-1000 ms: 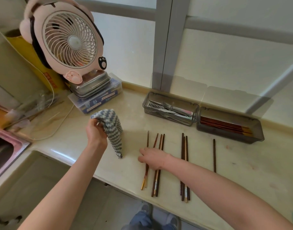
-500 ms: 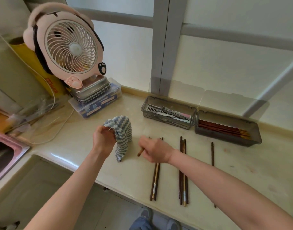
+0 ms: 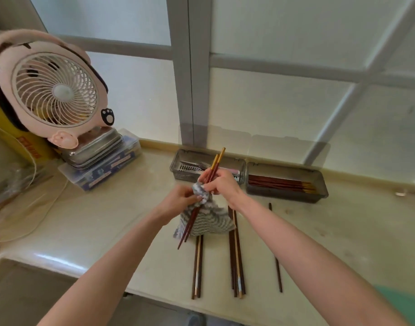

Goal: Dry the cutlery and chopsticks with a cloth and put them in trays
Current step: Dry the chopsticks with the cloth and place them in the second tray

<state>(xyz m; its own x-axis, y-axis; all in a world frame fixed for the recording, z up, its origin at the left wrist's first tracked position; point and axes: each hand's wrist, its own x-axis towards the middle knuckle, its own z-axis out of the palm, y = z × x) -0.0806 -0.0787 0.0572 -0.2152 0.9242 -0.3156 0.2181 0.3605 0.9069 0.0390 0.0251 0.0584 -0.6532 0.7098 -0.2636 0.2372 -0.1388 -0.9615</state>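
Two chopsticks (image 3: 190,223) now up inside cloth (image 3: 211,220).

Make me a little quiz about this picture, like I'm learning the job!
1. True or false: the right hand holds a spoon.
2. What does the left hand grip? A) cloth B) cup C) plate
3. Fill in: the tray on the right holds only ____.
Key: 1 false, it holds a chopstick pair; 2 A; 3 chopsticks.
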